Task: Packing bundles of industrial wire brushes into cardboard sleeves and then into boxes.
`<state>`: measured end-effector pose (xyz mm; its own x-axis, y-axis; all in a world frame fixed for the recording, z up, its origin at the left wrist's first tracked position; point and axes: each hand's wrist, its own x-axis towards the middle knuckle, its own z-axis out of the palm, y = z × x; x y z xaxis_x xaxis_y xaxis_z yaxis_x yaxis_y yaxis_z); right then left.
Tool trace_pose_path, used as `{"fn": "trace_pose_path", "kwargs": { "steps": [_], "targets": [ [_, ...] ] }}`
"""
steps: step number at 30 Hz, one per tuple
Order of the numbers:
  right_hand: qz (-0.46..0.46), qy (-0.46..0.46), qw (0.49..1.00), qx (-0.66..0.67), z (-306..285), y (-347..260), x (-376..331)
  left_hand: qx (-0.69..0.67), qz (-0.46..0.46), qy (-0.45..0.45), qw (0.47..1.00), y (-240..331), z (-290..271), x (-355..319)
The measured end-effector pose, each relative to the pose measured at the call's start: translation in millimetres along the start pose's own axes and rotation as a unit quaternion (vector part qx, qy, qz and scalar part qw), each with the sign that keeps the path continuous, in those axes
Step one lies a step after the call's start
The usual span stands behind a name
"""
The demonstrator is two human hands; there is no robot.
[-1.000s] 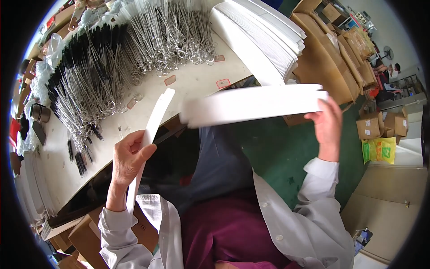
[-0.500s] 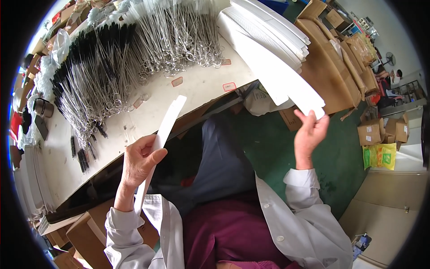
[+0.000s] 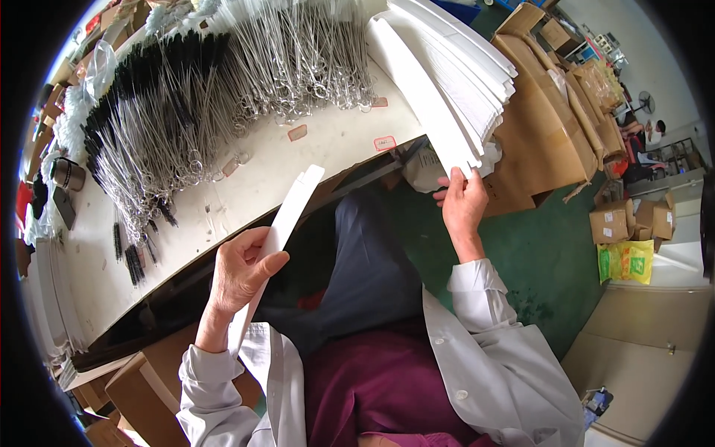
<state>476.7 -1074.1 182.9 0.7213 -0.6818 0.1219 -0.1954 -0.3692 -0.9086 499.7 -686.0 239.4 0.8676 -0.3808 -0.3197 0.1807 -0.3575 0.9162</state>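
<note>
My left hand [image 3: 240,272] is closed round a long narrow flat white card strip [image 3: 295,200], its thumb across the front. The strip slants up past the table edge, and its lower end runs down along my sleeve. Over at the right, my right hand [image 3: 465,208] pinches the near end of a long white card sheet [image 3: 421,93]. That sheet lies along the left side of a fanned stack of similar white sheets [image 3: 477,63], which overhangs the table's right end. Whether the pinched sheet is a single piece cannot be made out.
Wire-handled brushes with black bristles [image 3: 160,82] and looped ends are heaped on the white table [image 3: 261,160]. More wire brushes [image 3: 298,67] lie beside them. A few small brushes [image 3: 134,264] lie near the left edge. An opened cardboard box [image 3: 547,127] stands right of the stack.
My right hand has moved left and slightly down, swinging the sheet's end toward the table. My left hand and its strip have shifted slightly right.
</note>
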Motion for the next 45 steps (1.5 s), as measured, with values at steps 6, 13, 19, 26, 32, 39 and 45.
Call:
{"fn": "trace_pose_path", "kwargs": {
  "steps": [6, 13, 19, 26, 32, 39, 45],
  "targets": [
    [-0.005, 0.007, 1.000, 0.010, 8, -12, 12, 0.009, -0.010, 0.002, 1.000, -3, 0, -2],
    [0.063, -0.025, 0.998, -0.001, -15, 5, 7, 0.005, -0.023, 0.007, 1.000, -6, 3, -2],
    [0.041, -0.036, 0.964, 0.260, -7, 8, 1, 0.000, -0.014, -0.009, 1.000, -7, 8, 5],
    [0.141, -0.035, 0.964, 0.224, -2, -1, 2, -0.004, -0.028, -0.001, 1.000, -7, 11, 0],
    [0.259, -0.201, 0.940, 0.091, -11, -1, -30, 0.068, 0.033, 0.017, 0.997, 4, 20, 1],
    [0.003, -0.237, 0.951, 0.198, 18, -41, -64, 0.301, 0.206, 0.110, 0.925, 1, 30, -8],
    [-0.272, -0.293, 0.915, 0.046, 48, -60, -85, 0.407, 0.282, 0.127, 0.860, -4, 28, -17]
  ]
}}
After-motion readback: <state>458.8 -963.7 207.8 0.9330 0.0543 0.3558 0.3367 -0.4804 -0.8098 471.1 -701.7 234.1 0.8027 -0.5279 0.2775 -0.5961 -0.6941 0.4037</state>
